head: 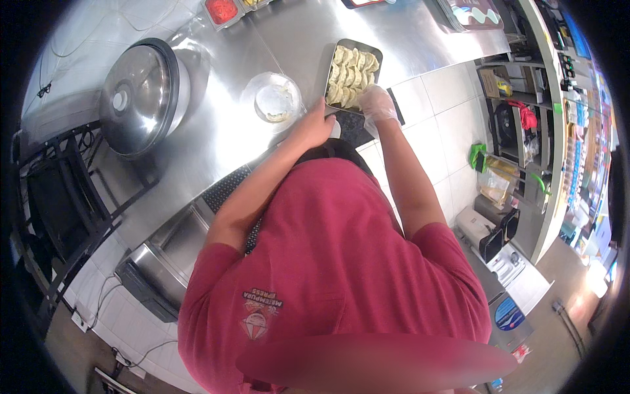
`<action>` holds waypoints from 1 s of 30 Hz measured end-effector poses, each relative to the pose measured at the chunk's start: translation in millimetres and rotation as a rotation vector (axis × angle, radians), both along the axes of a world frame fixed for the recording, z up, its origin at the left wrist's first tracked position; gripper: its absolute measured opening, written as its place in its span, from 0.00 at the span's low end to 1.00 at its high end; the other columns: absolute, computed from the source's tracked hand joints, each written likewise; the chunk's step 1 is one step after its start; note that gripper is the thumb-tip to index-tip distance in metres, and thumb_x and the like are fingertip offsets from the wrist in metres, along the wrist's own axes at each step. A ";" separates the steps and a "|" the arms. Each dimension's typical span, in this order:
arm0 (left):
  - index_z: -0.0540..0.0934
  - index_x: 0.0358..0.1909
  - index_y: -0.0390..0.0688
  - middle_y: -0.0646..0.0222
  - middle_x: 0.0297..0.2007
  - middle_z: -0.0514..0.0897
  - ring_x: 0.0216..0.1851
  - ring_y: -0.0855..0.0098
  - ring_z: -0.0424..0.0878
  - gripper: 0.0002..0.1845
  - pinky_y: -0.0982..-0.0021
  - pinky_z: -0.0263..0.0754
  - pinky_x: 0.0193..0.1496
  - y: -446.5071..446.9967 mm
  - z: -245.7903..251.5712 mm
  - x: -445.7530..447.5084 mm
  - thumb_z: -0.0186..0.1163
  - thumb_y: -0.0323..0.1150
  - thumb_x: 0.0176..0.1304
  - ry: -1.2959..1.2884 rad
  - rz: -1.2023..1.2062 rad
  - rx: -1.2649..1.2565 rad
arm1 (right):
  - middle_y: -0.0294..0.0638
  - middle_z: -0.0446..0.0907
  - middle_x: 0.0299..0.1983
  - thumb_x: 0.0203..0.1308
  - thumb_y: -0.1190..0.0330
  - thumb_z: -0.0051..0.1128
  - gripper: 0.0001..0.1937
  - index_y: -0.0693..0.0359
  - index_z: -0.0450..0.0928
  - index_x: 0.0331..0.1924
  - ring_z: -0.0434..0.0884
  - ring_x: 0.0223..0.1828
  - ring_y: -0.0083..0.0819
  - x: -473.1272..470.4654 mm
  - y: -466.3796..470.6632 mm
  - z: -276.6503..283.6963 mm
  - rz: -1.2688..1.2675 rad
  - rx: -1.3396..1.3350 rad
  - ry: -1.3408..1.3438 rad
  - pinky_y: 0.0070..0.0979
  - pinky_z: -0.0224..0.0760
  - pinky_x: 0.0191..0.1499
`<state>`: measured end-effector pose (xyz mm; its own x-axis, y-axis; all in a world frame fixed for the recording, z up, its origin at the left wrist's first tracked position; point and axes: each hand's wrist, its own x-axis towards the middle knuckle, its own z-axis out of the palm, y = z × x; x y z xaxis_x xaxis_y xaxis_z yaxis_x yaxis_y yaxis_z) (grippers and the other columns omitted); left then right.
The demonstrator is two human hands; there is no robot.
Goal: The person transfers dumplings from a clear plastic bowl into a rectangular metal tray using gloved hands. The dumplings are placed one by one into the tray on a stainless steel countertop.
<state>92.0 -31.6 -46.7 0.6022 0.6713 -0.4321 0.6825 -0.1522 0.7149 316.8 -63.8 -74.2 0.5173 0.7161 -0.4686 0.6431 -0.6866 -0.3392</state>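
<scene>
A dark-rimmed rectangular tray [379, 51] holds rows of pale folded dumplings [350, 76] near the steel counter's front edge. My right hand [376, 103], in a clear plastic glove, is at the tray's near right corner, its fingers over the last dumplings; whether it grips one is hidden. My bare left hand [317, 123] is at the near left corner, fingertips by the tray's rim; its hold is unclear. Left of that hand stands a round clear plastic container [250, 101] with a few pale bits inside.
A large round steel pot with a domed lid [140, 98] stands at the left of the steel counter [221, 64]. Beyond are a container of red food [221, 11] and, at the far right, stacked trays [472, 15]. Shelves [517, 98] stand at the right across the tiled floor.
</scene>
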 end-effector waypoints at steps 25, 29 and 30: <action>0.79 0.52 0.40 0.62 0.43 0.86 0.41 0.71 0.85 0.17 0.70 0.82 0.44 -57.4 -65.4 -36.8 0.61 0.42 0.71 -0.291 0.692 -0.759 | 0.51 0.87 0.45 0.65 0.59 0.58 0.17 0.60 0.84 0.51 0.86 0.50 0.48 30.8 23.4 97.3 0.305 0.223 0.232 0.40 0.78 0.55; 0.79 0.50 0.39 0.60 0.44 0.86 0.44 0.67 0.85 0.18 0.68 0.82 0.48 -75.2 -48.9 -102.8 0.60 0.43 0.71 -0.563 1.056 -0.758 | 0.45 0.87 0.48 0.63 0.60 0.60 0.18 0.60 0.84 0.52 0.85 0.52 0.43 -31.9 62.7 103.9 0.799 0.558 0.427 0.37 0.77 0.57; 0.79 0.50 0.38 0.59 0.44 0.86 0.44 0.67 0.86 0.18 0.67 0.82 0.48 -74.5 -44.7 -112.7 0.60 0.44 0.71 -0.634 1.085 -0.735 | 0.46 0.87 0.49 0.63 0.62 0.59 0.17 0.60 0.84 0.53 0.84 0.54 0.43 -55.8 74.6 96.5 0.890 0.456 0.453 0.37 0.76 0.57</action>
